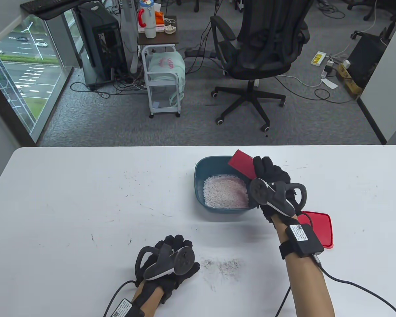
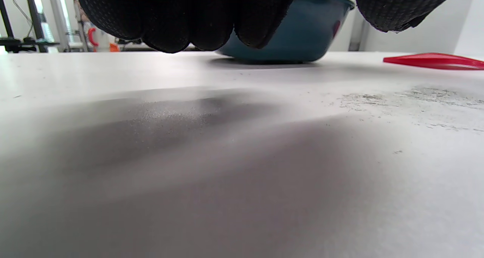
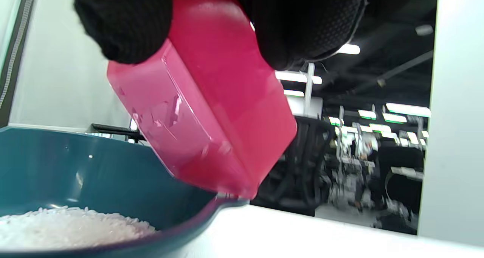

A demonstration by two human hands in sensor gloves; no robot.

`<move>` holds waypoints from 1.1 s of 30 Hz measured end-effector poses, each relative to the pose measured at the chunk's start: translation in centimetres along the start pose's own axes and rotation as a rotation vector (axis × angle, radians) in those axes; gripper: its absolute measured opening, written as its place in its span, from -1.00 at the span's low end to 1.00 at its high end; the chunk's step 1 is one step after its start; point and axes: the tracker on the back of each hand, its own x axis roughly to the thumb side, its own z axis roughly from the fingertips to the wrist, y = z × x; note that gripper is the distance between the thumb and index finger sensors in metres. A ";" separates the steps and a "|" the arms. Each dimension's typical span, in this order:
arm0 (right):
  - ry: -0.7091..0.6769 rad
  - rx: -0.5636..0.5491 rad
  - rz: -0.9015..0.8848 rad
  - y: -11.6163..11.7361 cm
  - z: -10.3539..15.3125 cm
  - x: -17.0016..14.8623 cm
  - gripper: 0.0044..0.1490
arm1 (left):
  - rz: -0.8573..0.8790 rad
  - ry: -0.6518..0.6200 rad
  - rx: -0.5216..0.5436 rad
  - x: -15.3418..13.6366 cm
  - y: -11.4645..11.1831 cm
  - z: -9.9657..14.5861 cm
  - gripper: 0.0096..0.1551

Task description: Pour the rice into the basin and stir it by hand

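A dark teal basin point(image 1: 199, 168) point(image 2: 302, 34) point(image 3: 68, 163) stands mid-table with a heap of white rice point(image 1: 225, 195) point(image 3: 56, 227) inside. My right hand point(image 1: 267, 171) grips a red plastic box point(image 1: 242, 163) point(image 3: 215, 114), tipped over the basin's far right rim. In the right wrist view the box looks empty and its lower corner sits at the rim. My left hand point(image 1: 175, 247) rests near the table's front edge, fingers point(image 2: 181, 19) loosely curled and holding nothing, well short of the basin.
The box's red lid point(image 1: 318, 228) point(image 2: 435, 60) lies flat on the white table point(image 1: 69, 198) right of the basin, partly under my right forearm. Dark scuff marks point(image 1: 222, 265) smear the tabletop beside the left hand. An office chair point(image 1: 260, 49) and a cart point(image 1: 163, 82) stand beyond the table.
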 end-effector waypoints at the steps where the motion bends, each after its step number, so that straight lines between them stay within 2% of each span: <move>1: 0.014 -0.034 -0.060 -0.2 0.1 -0.2 0.04 | 0.000 0.000 0.001 0.0 0.0 0.0 0.00; 3: 0.062 -0.086 -0.142 -0.3 0.2 -0.5 0.03 | 0.000 0.001 0.003 0.0 0.0 0.0 0.00; 5: 0.056 0.045 -0.089 0.1 -0.3 -0.5 0.03 | -0.002 0.000 -0.002 0.0 -0.1 0.0 0.00; 6: 0.031 0.068 -0.076 0.0 -0.2 -0.4 0.03 | -0.004 0.000 -0.004 0.1 -0.1 0.0 0.00; 8: 0.058 -0.043 -0.125 -0.5 0.0 -0.5 0.03 | -0.006 0.000 -0.005 0.1 -0.1 0.0 0.00; 10: 0.094 -0.101 -0.206 -0.4 0.2 -0.6 0.03 | -0.003 0.001 -0.003 0.0 -0.1 0.0 0.00; 11: 0.094 -0.065 -0.196 -0.2 0.0 -0.6 0.03 | -0.002 0.001 -0.003 0.0 -0.1 0.0 0.00; 12: 0.061 0.051 -0.144 0.0 -0.3 -0.4 0.03 | -0.002 0.001 -0.003 0.0 -0.1 0.0 0.00; 13: 0.041 0.046 -0.105 -0.2 0.0 -0.3 0.04 | -0.003 0.000 -0.003 0.1 -0.1 0.0 0.00; 15: 0.074 -0.112 -0.150 -0.8 0.4 -0.6 0.04 | -0.003 0.000 -0.001 0.1 -0.1 0.0 0.00; 17: 0.114 -0.148 -0.221 -0.5 0.5 -0.8 0.03 | -0.003 0.000 -0.001 0.0 -0.1 0.0 0.00; 19: 0.074 0.010 -0.069 0.0 0.2 -0.5 0.06 | -0.005 -0.001 0.000 0.1 -0.1 0.0 0.00; 21: 0.045 -0.135 0.009 -0.7 0.8 -0.4 0.07 | -0.004 -0.002 0.001 0.1 0.0 0.0 0.00; 23: 0.098 -0.200 -0.117 -0.9 1.1 -0.8 0.06 | -0.006 -0.002 0.001 0.1 -0.1 0.0 0.00; 24: 0.109 -0.133 -0.132 -0.5 0.7 -0.8 0.05 | -0.008 -0.002 0.001 0.1 -0.1 0.0 0.00; 25: 0.077 0.004 -0.086 -0.2 0.4 -0.7 0.08 | -0.007 -0.002 0.000 0.1 -0.1 0.0 0.00; 26: 0.048 0.009 -0.050 -0.3 0.7 -0.7 0.08 | -0.007 -0.003 0.001 0.1 -0.1 0.0 0.00; 27: 0.065 -0.120 -0.033 -0.9 0.9 -0.8 0.08 | -0.007 -0.004 0.003 0.2 0.0 0.0 0.00; 28: 0.108 -0.168 -0.084 -1.2 1.1 -1.2 0.07 | -0.008 -0.004 0.003 0.1 0.0 0.0 0.00; 29: 0.146 -0.180 -0.211 -1.0 1.2 -1.6 0.05 | -0.008 -0.004 0.004 0.2 0.0 0.0 0.00; 30: 0.145 -0.119 -0.261 -0.6 0.8 -1.5 0.05 | -0.009 -0.003 0.003 0.2 -0.1 0.0 0.00; 31: 0.117 -0.024 -0.208 -0.6 0.6 -1.4 0.07 | -0.009 -0.003 0.001 0.2 -0.1 0.0 0.00; 32: 0.087 0.021 -0.150 -0.7 0.6 -1.3 0.09 | -0.009 -0.004 0.001 0.2 -0.1 0.0 0.00; 33: 0.076 -0.079 -0.129 -1.1 1.0 -1.3 0.09 | -0.009 -0.005 -0.001 0.2 -0.1 0.0 0.00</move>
